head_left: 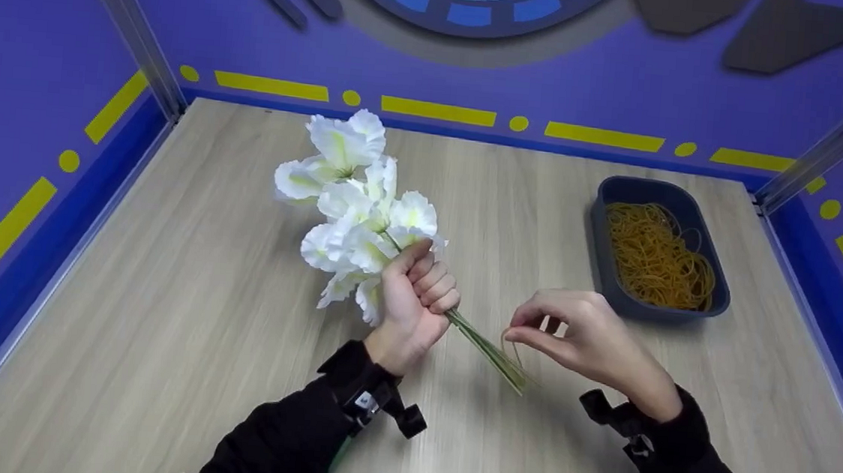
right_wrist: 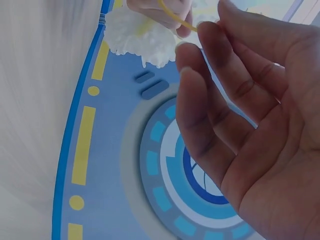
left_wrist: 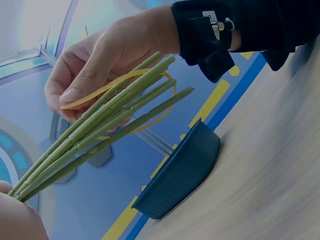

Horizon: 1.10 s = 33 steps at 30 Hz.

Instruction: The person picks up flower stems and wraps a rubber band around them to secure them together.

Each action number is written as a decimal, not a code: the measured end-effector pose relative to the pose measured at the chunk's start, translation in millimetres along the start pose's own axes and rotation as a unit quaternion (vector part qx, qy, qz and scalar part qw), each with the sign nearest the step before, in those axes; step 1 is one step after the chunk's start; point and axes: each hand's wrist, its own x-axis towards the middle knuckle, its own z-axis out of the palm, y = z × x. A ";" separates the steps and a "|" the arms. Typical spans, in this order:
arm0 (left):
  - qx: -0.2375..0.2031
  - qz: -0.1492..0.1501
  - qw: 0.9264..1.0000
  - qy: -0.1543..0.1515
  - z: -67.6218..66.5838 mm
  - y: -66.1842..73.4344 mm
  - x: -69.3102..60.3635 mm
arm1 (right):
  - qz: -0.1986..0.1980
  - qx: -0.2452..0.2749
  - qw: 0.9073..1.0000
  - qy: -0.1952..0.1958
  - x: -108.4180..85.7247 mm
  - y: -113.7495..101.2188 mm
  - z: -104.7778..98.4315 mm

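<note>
My left hand (head_left: 420, 300) grips a bunch of white artificial flowers (head_left: 348, 212) by the stems, just below the blossoms. The blossoms lean to the far left, and the green stems (head_left: 484, 344) stick out of the fist toward the near right. Close to the stem ends, my right hand (head_left: 572, 331) pinches a yellow rubber band (left_wrist: 131, 75) between thumb and fingers. In the left wrist view the band loops around the stems near their cut ends and hangs loose. The right wrist view shows the band (right_wrist: 176, 19) at the fingertips.
A dark plastic box (head_left: 603, 269) full of yellow rubber bands (head_left: 657, 259) stands at the right rear of the wooden table (head_left: 182, 308). Blue panels with yellow marks (head_left: 439, 110) enclose the table at the back and both sides.
</note>
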 end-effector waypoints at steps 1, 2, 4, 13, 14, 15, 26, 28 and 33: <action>-0.002 -0.002 1.000 -0.001 0.5 -0.1 -0.4 | 0.003 -0.002 1.000 0.002 0.7 0.7 1.9; -0.004 -0.005 1.000 -0.003 0.9 -0.3 -0.9 | 0.004 -0.004 1.000 0.004 1.3 1.7 3.9; -0.004 -0.011 1.000 -0.006 2.3 -0.7 -2.8 | 0.005 -0.011 1.000 0.008 2.7 3.7 8.3; -0.007 -0.045 0.999 -0.029 9.7 -5.9 -14.5 | 0.012 -0.024 0.999 0.046 7.1 13.5 27.3; -0.007 -0.049 0.998 -0.032 10.4 -6.6 -15.9 | 0.015 -0.024 0.998 0.055 7.7 14.7 28.9; -0.006 -0.052 0.998 -0.035 11.1 -7.3 -17.2 | 0.020 -0.022 0.998 0.064 8.2 16.0 30.4; -0.039 -0.065 0.994 -0.076 14.5 -7.5 -22.5 | 0.070 0.054 0.985 0.149 13.7 28.8 50.1; -0.044 -0.063 0.994 -0.076 15.7 -6.4 -23.0 | 0.082 0.046 0.982 0.163 15.6 27.8 54.6; -0.059 -0.033 0.995 -0.068 18.9 -1.9 -19.4 | 0.082 0.028 0.977 0.193 21.8 20.9 56.7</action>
